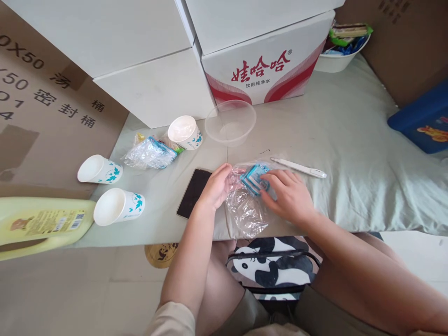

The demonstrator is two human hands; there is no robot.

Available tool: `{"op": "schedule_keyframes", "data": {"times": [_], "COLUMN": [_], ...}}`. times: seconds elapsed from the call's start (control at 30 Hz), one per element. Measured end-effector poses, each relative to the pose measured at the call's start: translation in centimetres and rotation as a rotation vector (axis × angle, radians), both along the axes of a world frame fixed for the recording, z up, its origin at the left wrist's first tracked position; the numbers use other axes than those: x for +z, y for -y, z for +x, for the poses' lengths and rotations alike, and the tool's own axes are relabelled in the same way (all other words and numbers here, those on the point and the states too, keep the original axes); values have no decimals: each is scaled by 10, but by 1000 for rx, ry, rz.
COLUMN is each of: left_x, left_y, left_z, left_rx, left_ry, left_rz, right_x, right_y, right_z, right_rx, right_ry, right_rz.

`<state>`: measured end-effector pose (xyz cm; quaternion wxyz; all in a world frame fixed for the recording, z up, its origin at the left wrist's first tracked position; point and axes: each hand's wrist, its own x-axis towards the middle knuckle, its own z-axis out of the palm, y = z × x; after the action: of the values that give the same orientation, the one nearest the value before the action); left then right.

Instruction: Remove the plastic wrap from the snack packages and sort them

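My left hand (217, 187) pinches the left side of a clear plastic bag (247, 212), which lies crumpled near the front edge of the cloth-covered surface. Several small blue packets (252, 179) are stacked at the bag's upper part. My right hand (289, 195) is closed over the right end of these packets, its fingers curled on them. To the left, a black phone (193, 192) lies partly behind my left wrist. A white pen-like cutter (299, 167) rests just beyond my right hand.
Paper cups (131, 205) stand or lie at the left beside a yellow-green jug (45, 224). Behind are another bag of packets (150, 153), a clear plastic bowl (231, 123) and a white carton (266, 65). A white basin (338, 63) of snacks sits back right, near a blue container (422, 119).
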<state>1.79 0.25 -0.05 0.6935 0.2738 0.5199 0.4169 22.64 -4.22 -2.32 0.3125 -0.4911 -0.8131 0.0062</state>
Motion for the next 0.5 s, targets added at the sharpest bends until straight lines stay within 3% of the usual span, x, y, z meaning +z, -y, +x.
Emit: {"op": "schedule_keyframes", "data": {"times": [0.2, 0.5], "left_x": [1, 7], "left_y": [3, 4], "left_z": [4, 8], "left_rx": [-19, -3], "left_ry": [92, 162], "left_rz": [-9, -54], "right_x": [-8, 0], "right_y": [2, -8], "right_z": [-7, 1], "right_rx": [-67, 33], "right_ry": [8, -102], "right_rz": [-247, -355]}}
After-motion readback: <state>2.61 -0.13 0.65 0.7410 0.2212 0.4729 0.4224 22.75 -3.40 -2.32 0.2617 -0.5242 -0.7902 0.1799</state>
